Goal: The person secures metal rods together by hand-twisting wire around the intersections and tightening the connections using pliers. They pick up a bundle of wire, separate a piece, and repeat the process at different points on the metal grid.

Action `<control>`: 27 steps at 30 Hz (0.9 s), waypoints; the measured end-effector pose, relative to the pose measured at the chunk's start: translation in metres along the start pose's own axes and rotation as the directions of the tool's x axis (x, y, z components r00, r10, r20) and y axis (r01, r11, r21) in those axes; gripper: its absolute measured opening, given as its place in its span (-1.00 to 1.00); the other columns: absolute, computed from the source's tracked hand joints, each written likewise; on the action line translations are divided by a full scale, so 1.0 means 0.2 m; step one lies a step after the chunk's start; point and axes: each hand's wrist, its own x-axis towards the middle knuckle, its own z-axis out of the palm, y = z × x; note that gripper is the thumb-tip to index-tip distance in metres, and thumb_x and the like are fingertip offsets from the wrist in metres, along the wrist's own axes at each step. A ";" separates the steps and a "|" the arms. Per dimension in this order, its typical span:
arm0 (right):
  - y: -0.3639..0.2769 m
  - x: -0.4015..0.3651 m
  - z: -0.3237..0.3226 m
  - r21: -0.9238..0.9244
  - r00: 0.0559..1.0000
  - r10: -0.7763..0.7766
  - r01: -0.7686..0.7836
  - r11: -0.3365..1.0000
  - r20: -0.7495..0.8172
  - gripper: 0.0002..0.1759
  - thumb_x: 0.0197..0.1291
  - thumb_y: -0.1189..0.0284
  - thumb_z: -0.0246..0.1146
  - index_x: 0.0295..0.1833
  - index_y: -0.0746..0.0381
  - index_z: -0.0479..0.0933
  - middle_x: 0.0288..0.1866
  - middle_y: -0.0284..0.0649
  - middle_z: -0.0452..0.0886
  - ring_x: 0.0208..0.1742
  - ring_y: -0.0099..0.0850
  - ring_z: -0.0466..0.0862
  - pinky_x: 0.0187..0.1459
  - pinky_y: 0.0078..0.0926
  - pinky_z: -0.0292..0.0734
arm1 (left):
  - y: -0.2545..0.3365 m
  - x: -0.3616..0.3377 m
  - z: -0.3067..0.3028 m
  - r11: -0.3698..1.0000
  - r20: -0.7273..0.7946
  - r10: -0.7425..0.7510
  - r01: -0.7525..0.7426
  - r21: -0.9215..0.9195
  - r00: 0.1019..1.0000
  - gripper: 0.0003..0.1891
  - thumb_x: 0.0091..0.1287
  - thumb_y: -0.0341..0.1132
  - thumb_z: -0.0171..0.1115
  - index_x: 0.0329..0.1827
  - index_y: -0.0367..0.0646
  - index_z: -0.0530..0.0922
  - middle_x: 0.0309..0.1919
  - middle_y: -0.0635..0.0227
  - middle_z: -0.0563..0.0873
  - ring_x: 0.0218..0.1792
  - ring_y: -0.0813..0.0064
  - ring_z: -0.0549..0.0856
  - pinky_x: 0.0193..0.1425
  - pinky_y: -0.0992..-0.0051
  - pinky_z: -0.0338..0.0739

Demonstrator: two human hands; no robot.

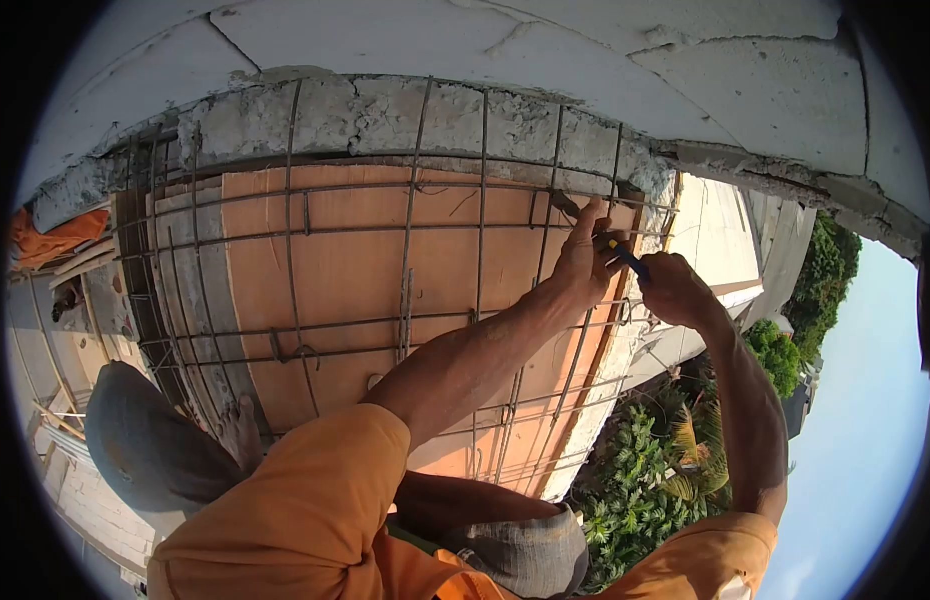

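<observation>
My left hand (582, 257) reaches to the far right part of the steel rebar grid (420, 225), its fingers curled close to a bar crossing. What those fingers hold is hidden. In my right hand (677, 291) is a blue-handled hand tool (630, 260) with a yellow part near its front end. The tool points toward my left fingers, and its working end is hidden by them. Behind the bars lies an orange-brown plywood panel (355, 260).
A rough concrete edge (385, 120) borders the grid above. Along the right runs a pale ledge (625, 340), with green plants (635, 450) beyond and below it. My bare foot (240, 435) is by the grid's left side. Orange cloth (60, 238) lies far left.
</observation>
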 end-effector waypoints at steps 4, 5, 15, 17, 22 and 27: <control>0.16 0.07 -0.09 0.701 0.892 -0.180 -0.186 0.689 0.414 -0.72 0.22 0.36 0.24 -0.26 0.43 0.58 -0.47 -0.12 0.65 -0.54 -0.38 0.65 -0.53 -0.43 0.58 | 0.06 -0.02 -0.06 0.991 0.190 -0.040 0.015 0.131 0.981 -0.38 0.09 0.25 0.42 -0.06 -0.05 0.47 -0.07 0.26 0.59 0.04 0.29 0.60 0.21 0.20 0.52; 0.17 0.08 -0.10 0.807 0.846 -0.289 -0.243 0.539 0.448 -0.72 0.23 0.35 0.24 -0.23 0.42 0.59 -0.45 -0.15 0.65 -0.54 -0.38 0.65 -0.52 -0.43 0.58 | 0.05 -0.01 0.00 0.999 0.201 -0.034 0.025 0.047 0.979 -0.41 0.10 0.21 0.44 -0.07 -0.06 0.48 -0.08 0.26 0.61 0.02 0.29 0.62 0.21 0.21 0.53; 0.14 0.02 -0.03 0.629 0.991 0.014 -0.094 0.772 0.131 -0.45 0.27 0.09 0.29 -0.08 0.47 0.52 -0.42 -0.03 0.66 -0.53 -0.27 0.68 -0.49 -0.35 0.57 | 0.01 0.05 0.08 0.996 0.079 0.064 -0.058 -0.071 0.995 -0.62 0.34 0.04 0.28 -0.42 0.01 0.36 -0.60 0.49 0.49 -0.49 0.49 0.57 -0.11 0.29 0.65; 0.05 -0.10 -0.11 -0.185 0.897 -0.071 -0.012 0.983 -0.436 -0.26 0.08 -0.05 0.39 0.00 0.44 0.42 -0.35 0.02 0.60 -0.32 -0.18 0.68 -0.32 -0.20 0.55 | -0.02 0.07 0.12 0.992 -0.028 0.124 -0.125 -0.025 0.992 -0.63 0.39 0.03 0.21 -0.42 0.01 0.35 -0.60 0.49 0.48 -0.48 0.49 0.57 -0.12 0.30 0.64; 0.03 -0.05 0.28 -0.668 0.755 -0.340 -0.172 0.724 -0.561 -0.33 0.09 0.29 0.31 0.24 0.48 0.36 -0.19 -0.05 0.53 0.03 -0.19 0.47 0.05 -0.11 0.38 | -0.03 0.12 0.16 0.992 -0.158 0.112 -0.119 -0.031 0.981 -0.62 0.43 0.03 0.15 -0.45 -0.01 0.38 -0.60 0.45 0.50 -0.52 0.47 0.58 -0.30 0.31 0.61; 0.00 -0.05 0.24 -0.730 0.687 -0.410 -0.260 0.632 -0.600 -0.59 0.18 0.44 0.14 0.10 0.47 0.49 -0.03 0.01 0.55 0.25 -0.06 0.38 0.37 0.09 0.15 | -0.03 0.10 0.18 0.986 -0.169 0.138 -0.152 -0.070 0.976 -0.62 0.44 0.02 0.13 -0.44 -0.03 0.37 -0.59 0.45 0.51 -0.52 0.46 0.58 -0.24 0.26 0.64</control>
